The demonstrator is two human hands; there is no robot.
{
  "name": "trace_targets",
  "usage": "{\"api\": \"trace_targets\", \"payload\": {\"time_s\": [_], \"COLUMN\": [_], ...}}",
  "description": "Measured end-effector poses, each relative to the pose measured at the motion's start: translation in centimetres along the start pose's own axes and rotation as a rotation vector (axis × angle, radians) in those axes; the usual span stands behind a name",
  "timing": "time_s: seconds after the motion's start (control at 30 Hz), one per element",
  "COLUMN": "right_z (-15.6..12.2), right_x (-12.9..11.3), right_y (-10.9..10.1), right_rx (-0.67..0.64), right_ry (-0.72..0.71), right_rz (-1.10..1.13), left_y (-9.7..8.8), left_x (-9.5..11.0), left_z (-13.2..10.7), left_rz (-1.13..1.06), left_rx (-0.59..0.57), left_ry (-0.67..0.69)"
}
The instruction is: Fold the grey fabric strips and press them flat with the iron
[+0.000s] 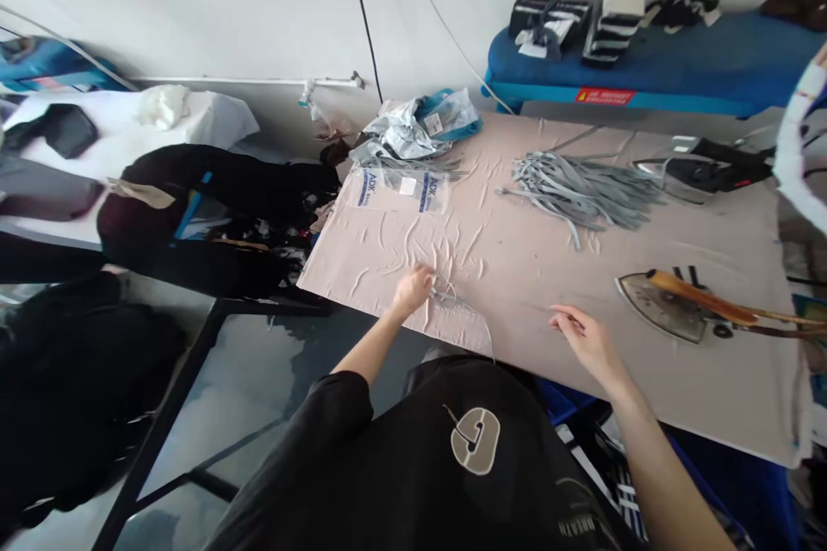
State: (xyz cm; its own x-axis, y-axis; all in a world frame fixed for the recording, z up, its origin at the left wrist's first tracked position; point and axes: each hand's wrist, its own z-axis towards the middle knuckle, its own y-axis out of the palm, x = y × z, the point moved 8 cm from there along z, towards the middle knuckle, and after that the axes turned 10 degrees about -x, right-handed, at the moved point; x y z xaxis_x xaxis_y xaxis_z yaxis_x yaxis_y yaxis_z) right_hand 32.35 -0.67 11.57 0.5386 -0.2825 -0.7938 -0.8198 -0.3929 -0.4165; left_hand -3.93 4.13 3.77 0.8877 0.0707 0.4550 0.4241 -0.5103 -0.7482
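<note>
Clear plastic film sits under the left hand, its fingers pressed together and pinching the film's edge. The right hand hovers loosely spread to its right, with grey strips farther ahead.

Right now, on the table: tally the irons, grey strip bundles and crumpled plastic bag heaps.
Irons: 2 (soleplate iron with wooden handle, black iron)
Grey strip bundles: 1
Crumpled plastic bag heaps: 1
Total: 4
</note>
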Motion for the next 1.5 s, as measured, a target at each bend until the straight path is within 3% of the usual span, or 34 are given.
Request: {"api": "trace_targets", "payload": {"time_s": [0.07, 0.17, 0.33, 0.47, 0.57, 0.67, 0.8, 0.87, 0.93, 1.03, 1.2, 1.33, 1.5], "right_z": [-0.7, -1.4, -1.7, -1.6, -1.6, -1.9, -4.0, -5.5, -6.5, -7.1, -6.5, -6.7, -6.9], "right_x": [-0.2, -0.5, -2.0, -4.7, -8.1, -13.1, -22.1, -25.5, -27.3, -28.0, -26.9, -27.0, -27.0], "right_y": [1.5, 3.6, 6.2, 7.0, 6.6, 5.6, 5.3, 5.8, 6.3, 6.6, 5.9, 5.8, 6.3], "right_rx": [-0.003, -0.010, -0.036, -0.059, -0.059, -0.021, 0.064, 0.119, 0.171, 0.179, -0.038, -0.157, -0.249], "right_ry": [-0.004, -0.015, -0.051, -0.111, -0.185, -0.302, -0.675, -0.841, -0.909, -0.904, -0.676, -0.649, -0.621], "right_rz": [0.005, 0.005, -0.018, -0.065, -0.098, -0.127, -0.292, -0.389, -0.431, -0.359, 0.071, 0.268, 0.254], "left_y": [-1.4, -0.5, 2.4, 1.5, -1.4, -6.1, -13.1, -16.0, -17.7, -18.2, -17.8, -18.7, -19.6], "left_x": [-2.5, -3.8, -2.4, 0.2, 3.1, 7.1, 13.6, 15.3, 16.0, 16.4, 16.7, 17.1, 19.2], "left_z": [0.7, 0.7, -0.4, -0.7, -2.0, -5.2, -11.2, -13.3, -14.5, -15.3, -16.0, -16.4, -17.2], "left_rz": [0.004, -0.007, -0.050, -0.121, -0.198, -0.265, -0.546, -0.727, -0.890, -1.039, -1.066, -0.877, -0.579], "left_rx": [0.043, -0.005, -0.070, -0.076, -0.097, -0.129, -0.200, -0.159, -0.110, -0.113, -0.178, -0.102, -0.099], "left_ry": [-0.092, -0.128, -0.079, 0.020, 0.138, 0.305, 0.656, 0.711, 0.708, 0.696, 0.723, 0.781, 0.852]}}
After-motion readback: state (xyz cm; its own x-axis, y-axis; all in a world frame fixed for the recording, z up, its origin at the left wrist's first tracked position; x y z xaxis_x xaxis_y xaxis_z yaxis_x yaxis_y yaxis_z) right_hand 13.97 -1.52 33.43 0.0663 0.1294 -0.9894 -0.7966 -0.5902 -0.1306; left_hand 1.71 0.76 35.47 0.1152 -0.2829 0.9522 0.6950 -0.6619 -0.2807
